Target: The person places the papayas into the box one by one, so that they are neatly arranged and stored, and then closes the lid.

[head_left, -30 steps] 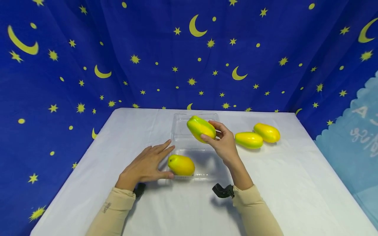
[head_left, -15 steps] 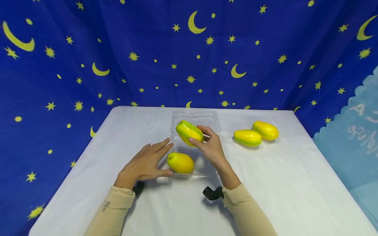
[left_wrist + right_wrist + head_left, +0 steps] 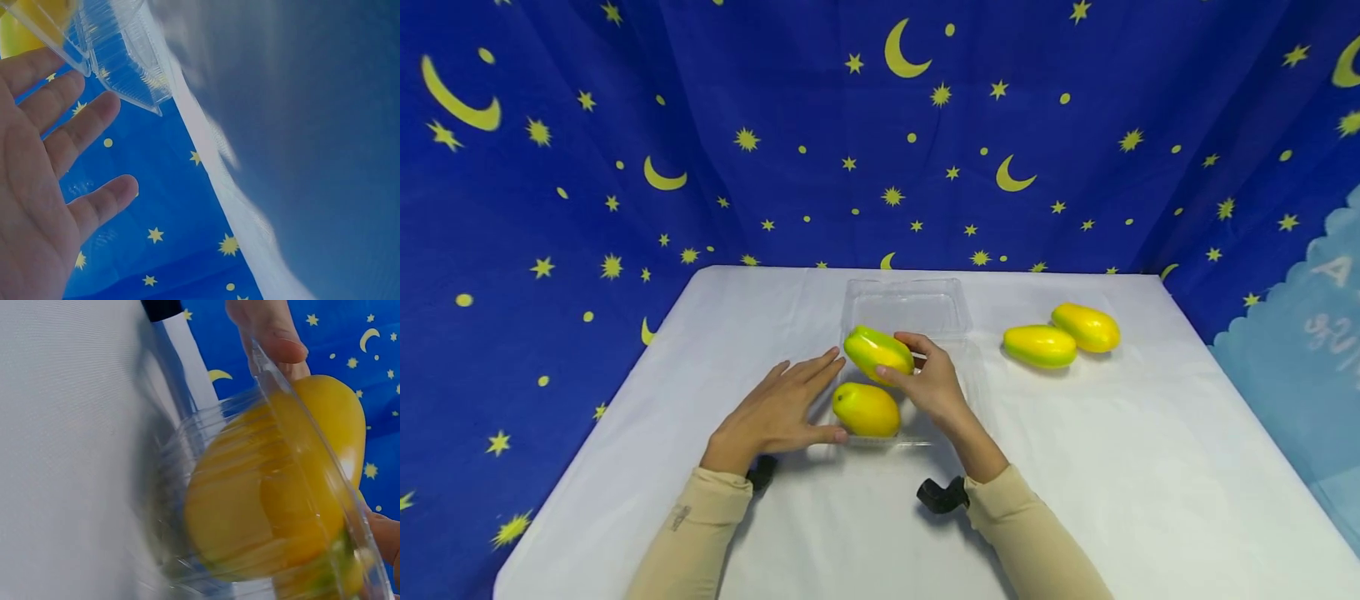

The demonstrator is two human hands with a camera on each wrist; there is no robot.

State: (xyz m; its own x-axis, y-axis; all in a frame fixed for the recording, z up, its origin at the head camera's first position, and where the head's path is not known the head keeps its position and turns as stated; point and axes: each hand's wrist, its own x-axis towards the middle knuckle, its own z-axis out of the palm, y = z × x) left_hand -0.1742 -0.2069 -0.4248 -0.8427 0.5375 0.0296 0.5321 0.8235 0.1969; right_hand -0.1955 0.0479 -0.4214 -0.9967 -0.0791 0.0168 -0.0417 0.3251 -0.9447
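The right hand (image 3: 934, 387) pinches a glossy green-and-yellow oval fruit (image 3: 874, 352) between thumb and fingers over the clear plastic hinged box (image 3: 917, 442), while the left hand (image 3: 778, 408), fingers extended and holding nothing, stays at the box's left edge. Easing the held fruit down gently behind the orange-yellow oval fruit (image 3: 867, 410) inside looks wisest to me; compared with half a second ago, it hangs closer to that one.

On the table (image 3: 1150, 467), one papaya (image 3: 867, 410) lies left in the container (image 3: 921, 430), a second papaya (image 3: 874, 352) just beyond it, the lid (image 3: 906, 307) behind, two more papayas (image 3: 1039, 347) to the right
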